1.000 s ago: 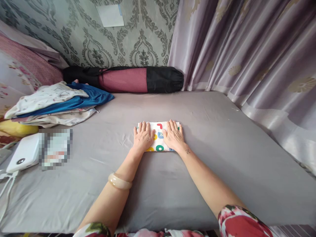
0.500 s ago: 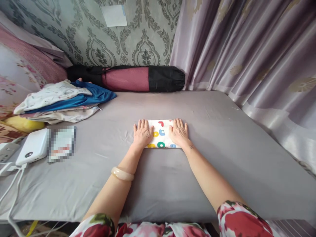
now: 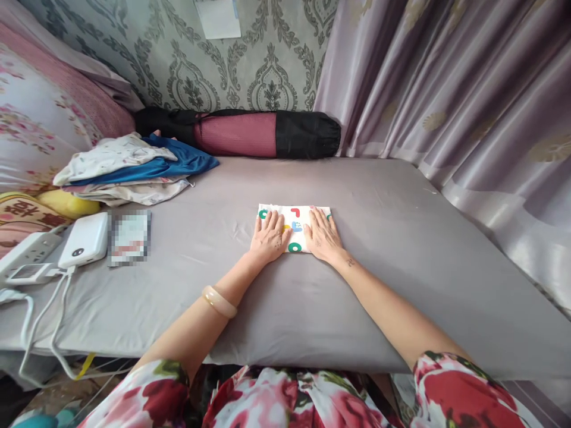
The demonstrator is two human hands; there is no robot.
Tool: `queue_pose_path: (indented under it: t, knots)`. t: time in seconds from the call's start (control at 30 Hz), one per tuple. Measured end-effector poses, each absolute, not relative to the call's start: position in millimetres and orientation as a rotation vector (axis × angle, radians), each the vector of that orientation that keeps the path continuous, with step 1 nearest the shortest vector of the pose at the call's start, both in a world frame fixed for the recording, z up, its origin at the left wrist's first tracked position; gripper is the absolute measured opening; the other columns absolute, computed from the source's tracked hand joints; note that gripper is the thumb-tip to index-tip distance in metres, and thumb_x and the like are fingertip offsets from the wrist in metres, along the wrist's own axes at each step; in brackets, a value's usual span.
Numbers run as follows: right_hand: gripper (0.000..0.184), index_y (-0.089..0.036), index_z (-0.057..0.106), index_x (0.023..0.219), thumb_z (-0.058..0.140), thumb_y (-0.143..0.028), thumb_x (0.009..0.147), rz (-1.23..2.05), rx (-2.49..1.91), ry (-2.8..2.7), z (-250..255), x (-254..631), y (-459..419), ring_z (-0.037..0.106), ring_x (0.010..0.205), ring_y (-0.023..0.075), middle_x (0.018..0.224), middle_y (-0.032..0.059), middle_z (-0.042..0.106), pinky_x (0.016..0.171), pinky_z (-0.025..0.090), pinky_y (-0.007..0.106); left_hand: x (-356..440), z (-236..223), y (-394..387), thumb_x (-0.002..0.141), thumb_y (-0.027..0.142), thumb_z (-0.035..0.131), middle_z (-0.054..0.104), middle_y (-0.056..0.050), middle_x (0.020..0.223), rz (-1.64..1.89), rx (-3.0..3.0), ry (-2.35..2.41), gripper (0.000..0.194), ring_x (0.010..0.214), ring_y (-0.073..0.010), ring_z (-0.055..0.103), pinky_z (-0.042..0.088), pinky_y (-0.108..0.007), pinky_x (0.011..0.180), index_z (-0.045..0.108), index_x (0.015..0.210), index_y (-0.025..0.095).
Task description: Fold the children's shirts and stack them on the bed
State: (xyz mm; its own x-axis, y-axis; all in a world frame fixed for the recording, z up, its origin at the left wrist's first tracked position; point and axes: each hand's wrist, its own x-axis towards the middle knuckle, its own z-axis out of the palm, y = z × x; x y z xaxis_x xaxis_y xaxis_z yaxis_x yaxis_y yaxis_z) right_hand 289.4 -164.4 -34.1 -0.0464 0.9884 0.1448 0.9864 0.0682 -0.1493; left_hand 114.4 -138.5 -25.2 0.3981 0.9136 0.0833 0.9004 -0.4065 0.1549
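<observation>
A white folded cloth [image 3: 294, 244] printed with coloured letters lies flat as a small rectangle on the grey sheet [image 3: 285, 321]. My left hand [image 3: 270, 235] rests palm down on its left part, fingers stretched forward. On its right part lies my right hand [image 3: 325, 235], also flat with its fingers extended. Between the two hands, red, blue and green print shows. The palms hide part of the cloth's surface, including some of its near edge.
Folded clothes [image 3: 129, 169] are piled at the left, beyond a white power bank [image 3: 84, 238], a blurred-out packet [image 3: 129, 238] and a power strip [image 3: 31, 252] with cables. A black and pink rolled bag [image 3: 241, 134] lies along the wall. Curtains [image 3: 428, 77] hang at the right.
The view has tilted down and turned left, showing more of the power strip. Both hands stay flat on the cloth; they spread toward its sides, then came a little closer together.
</observation>
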Motion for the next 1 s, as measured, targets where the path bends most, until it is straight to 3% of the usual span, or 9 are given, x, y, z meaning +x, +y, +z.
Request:
queue_pose_path:
  t: [0.3,0.43,0.57,0.83,1.0]
  knots:
    - [0.061,-0.004,0.028,0.151,0.021,-0.036,0.1,0.102,-2.047,-2.108,-30,286,-163,0.018,0.148,0.0249,0.16,0.0129,0.021,0.12,0.013,0.046,112,-27,-136,0.1,0.045,0.024,0.029,-0.014,0.158,0.18,2.511,1.612,0.056,0.148,-0.0284,0.018,0.015,-0.051,0.119,0.038,0.145,0.014]
    - [0.06,-0.006,0.029,0.151,0.021,-0.035,0.1,0.061,-1.972,-2.118,-21,263,-164,0.014,0.149,0.0251,0.16,0.014,0.022,0.12,0.008,0.047,116,-10,-121,0.101,0.035,0.025,0.054,-0.011,0.139,0.195,2.445,1.624,0.042,0.135,-0.0253,0.043,0.032,-0.046,0.112,0.057,0.123,0.019]
    - [0.061,-0.004,0.029,0.151,0.024,-0.034,0.099,0.089,-1.926,-2.146,-27,241,-164,0.013,0.149,0.025,0.16,0.0152,0.021,0.12,0.006,0.047,122,1,-108,0.101,0.028,0.022,0.064,-0.009,0.125,0.341,2.254,1.725,0.039,0.121,-0.0205,0.056,0.042,-0.036,0.102,0.059,0.113,0.022]
    - [0.065,-0.004,0.025,0.153,0.022,-0.041,0.099,0.216,-1.991,-2.141,-34,239,-161,0.01,0.15,0.0239,0.161,0.0132,0.017,0.12,0.006,0.047,123,-16,-110,0.1,0.025,0.028,0.062,-0.009,0.13,0.486,2.169,1.745,0.034,0.127,-0.019,0.051,0.037,-0.036,0.107,0.053,0.122,0.019]
    - [0.06,-0.006,0.025,0.153,0.018,-0.034,0.1,0.201,-1.995,-2.148,-16,250,-154,0.01,0.15,0.0251,0.162,0.0131,0.015,0.12,0.008,0.049,131,-7,-115,0.096,0.019,0.031,0.056,-0.011,0.137,0.465,2.345,1.652,0.037,0.134,-0.0226,0.044,0.035,-0.041,0.11,0.053,0.125,0.017]
